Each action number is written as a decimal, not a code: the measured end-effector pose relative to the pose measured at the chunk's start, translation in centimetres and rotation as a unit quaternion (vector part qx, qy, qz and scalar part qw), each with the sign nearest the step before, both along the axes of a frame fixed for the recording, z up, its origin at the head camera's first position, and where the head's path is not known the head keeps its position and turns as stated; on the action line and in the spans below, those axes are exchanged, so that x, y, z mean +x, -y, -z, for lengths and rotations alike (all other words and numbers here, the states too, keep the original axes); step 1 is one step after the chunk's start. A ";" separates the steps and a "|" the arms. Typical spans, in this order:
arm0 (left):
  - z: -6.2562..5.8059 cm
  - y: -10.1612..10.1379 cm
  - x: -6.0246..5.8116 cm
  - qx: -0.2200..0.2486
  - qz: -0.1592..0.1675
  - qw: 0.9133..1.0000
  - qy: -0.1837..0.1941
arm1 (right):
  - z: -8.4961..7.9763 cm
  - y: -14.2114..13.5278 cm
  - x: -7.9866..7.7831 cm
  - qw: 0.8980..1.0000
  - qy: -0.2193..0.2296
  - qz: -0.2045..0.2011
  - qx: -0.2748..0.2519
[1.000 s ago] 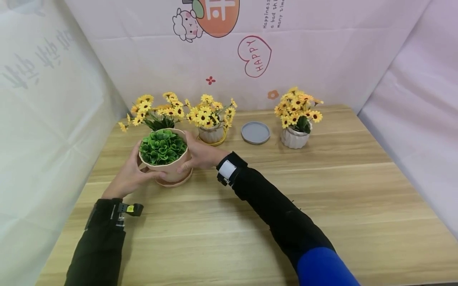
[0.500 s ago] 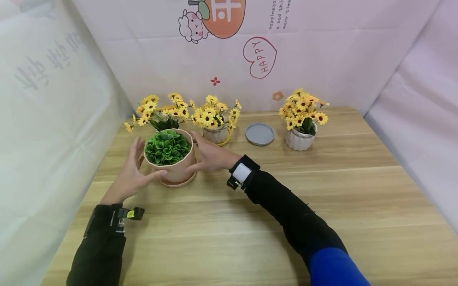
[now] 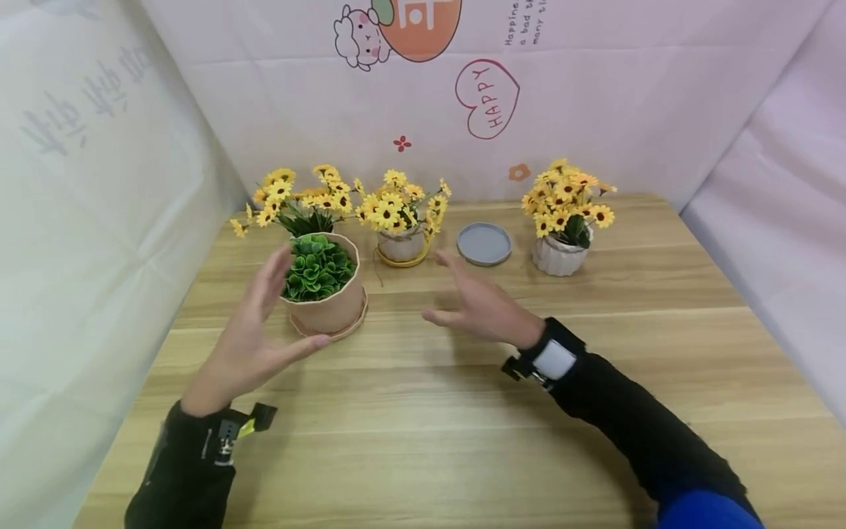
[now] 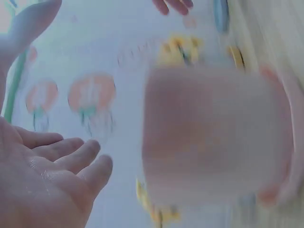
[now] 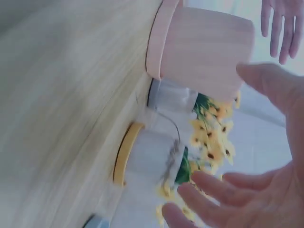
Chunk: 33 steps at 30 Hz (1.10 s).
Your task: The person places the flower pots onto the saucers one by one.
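Observation:
A pink flowerpot [image 3: 328, 312] with a round green leafy plant [image 3: 319, 268] stands upright on a pink saucer [image 3: 357, 321] at the table's left. My left hand [image 3: 246, 345] hovers at the pot's near left side, thumb and fingers spread, holding nothing; the left wrist view shows its palm with a gap before the pot. My right hand [image 3: 485, 305] is in the air to the right of the pot, fingers spread and holding nothing. Behind its fingertips stands a white pot of yellow daisies [image 3: 401, 245] on a yellow saucer [image 3: 416, 260].
Behind the pink pot rise more yellow daisies [image 3: 305, 202], their own pot mostly hidden. A grey saucer [image 3: 485, 244] lies bare near the back of the wooden table [image 3: 423, 433]. To its right stands another white daisy pot [image 3: 560, 256]. White printed cloth [image 3: 297, 110] hangs behind.
Both hands have let go of the pink flowerpot. The right hand has moved well off to the right; the left has drawn back slightly toward me. The pot stays on its saucer.

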<state>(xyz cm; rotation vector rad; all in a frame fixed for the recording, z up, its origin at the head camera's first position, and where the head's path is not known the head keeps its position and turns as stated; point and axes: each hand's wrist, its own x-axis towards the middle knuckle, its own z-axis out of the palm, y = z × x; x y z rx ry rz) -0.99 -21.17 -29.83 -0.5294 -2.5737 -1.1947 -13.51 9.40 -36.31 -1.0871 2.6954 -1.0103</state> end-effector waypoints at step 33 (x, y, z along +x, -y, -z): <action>11.1 -15.3 -19.1 0.004 -0.006 0.980 0.199 | 3.6 -15.9 -9.3 0.934 0.064 0.331 -0.118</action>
